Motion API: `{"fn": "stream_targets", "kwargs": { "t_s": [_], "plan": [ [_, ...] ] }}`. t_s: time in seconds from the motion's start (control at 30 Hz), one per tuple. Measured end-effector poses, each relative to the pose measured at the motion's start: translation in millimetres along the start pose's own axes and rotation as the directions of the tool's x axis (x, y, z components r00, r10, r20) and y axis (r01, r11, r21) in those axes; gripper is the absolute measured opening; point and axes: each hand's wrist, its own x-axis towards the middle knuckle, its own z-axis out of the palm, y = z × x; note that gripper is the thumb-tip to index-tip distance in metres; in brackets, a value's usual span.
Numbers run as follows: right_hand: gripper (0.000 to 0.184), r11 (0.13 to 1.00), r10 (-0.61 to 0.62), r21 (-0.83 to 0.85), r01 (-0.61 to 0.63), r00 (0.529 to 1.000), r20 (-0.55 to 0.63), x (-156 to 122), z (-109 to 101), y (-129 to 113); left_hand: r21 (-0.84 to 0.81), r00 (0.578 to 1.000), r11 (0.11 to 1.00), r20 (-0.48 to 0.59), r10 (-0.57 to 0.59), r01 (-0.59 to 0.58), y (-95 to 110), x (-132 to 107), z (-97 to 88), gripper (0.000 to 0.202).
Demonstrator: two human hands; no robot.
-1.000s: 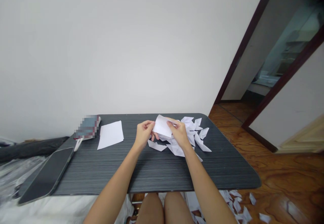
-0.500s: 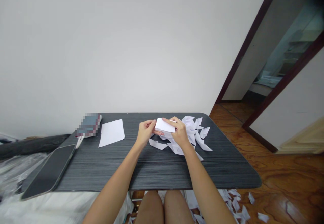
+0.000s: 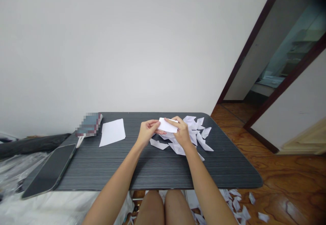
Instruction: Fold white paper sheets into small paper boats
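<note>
Between my two hands a folded sheet of white paper (image 3: 168, 126) is held just above the table. My left hand (image 3: 149, 130) pinches its left edge between thumb and fingers. Around its right end my right hand (image 3: 181, 131) is closed, with a finger lying across the top face. Beneath and to the right lies a pile of folded white paper pieces (image 3: 202, 142), some looking like small boats; my hands partly cover it. A flat stack of white paper (image 3: 112, 133) rests to the left of my left hand.
The dark table (image 3: 102, 174) has a tablet-like device (image 3: 49, 172) at its front left corner and a blurred-out booklet-like item (image 3: 89, 125) behind it. More folded papers (image 3: 236, 204) lie on the wooden floor at the right. A white wall stands behind the table.
My left hand has shifted slightly right, its thumb now further over the paper's left edge. The folded paper has moved a little right and looks flatter.
</note>
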Motion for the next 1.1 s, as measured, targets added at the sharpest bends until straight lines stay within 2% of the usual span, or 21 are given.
{"fn": "stream_targets", "kwargs": {
  "t_s": [0.43, 0.6, 0.73, 0.83, 0.9, 0.97, 1.03, 1.1],
  "plan": [
    [0.042, 0.999, -0.041, -0.022, 0.041, 0.999, -0.005, -0.9, -0.4, 1.3, 0.018, 1.0, 1.0, 0.02, 0.005, -0.005, -0.5, 0.3, -0.1, 0.034],
    [0.04, 1.0, -0.012, 0.009, 0.012, 1.0, 0.009, 0.7, -1.3, -0.5, 0.037, 1.0, 0.999, 0.014, 0.004, -0.004, 0.3, 0.3, -1.0, 0.037],
    [0.042, 0.982, 0.073, 0.175, -0.073, 0.997, 0.002, 5.0, -9.9, 2.3, 0.107, 0.999, 0.994, 0.022, 0.03, -0.032, 4.7, -0.7, -0.9, 0.038],
    [0.038, 0.911, 0.228, 0.365, -0.192, 0.972, -0.059, 9.2, -19.5, 3.1, 0.205, 0.998, 0.977, 0.044, 0.052, -0.06, 6.6, -3.4, 0.1, 0.037],
    [0.029, 0.873, 0.315, 0.394, -0.286, 0.949, -0.009, 11.6, -23.2, 0.5, 0.288, 0.994, 0.954, 0.085, 0.062, -0.084, 6.2, -6.5, 1.6, 0.035],
    [0.023, 0.872, 0.344, 0.324, -0.367, 0.93, 0.126, 13.0, -23.2, -4.3, 0.368, 0.986, 0.922, 0.151, 0.07, -0.122, 5.2, -9.9, 3.6, 0.033],
    [0.021, 0.889, 0.337, 0.242, -0.388, 0.914, 0.227, 13.6, -20.6, -9.3, 0.418, 0.971, 0.892, 0.224, 0.079, -0.169, 4.7, -12.8, 5.6, 0.03],
    [0.018, 0.912, 0.308, 0.195, -0.36, 0.917, 0.253, 13.2, -17.7, -12.4, 0.444, 0.96, 0.872, 0.266, 0.091, -0.206, 5.0, -14.6, 7.1, 0.03]
  ]
}}
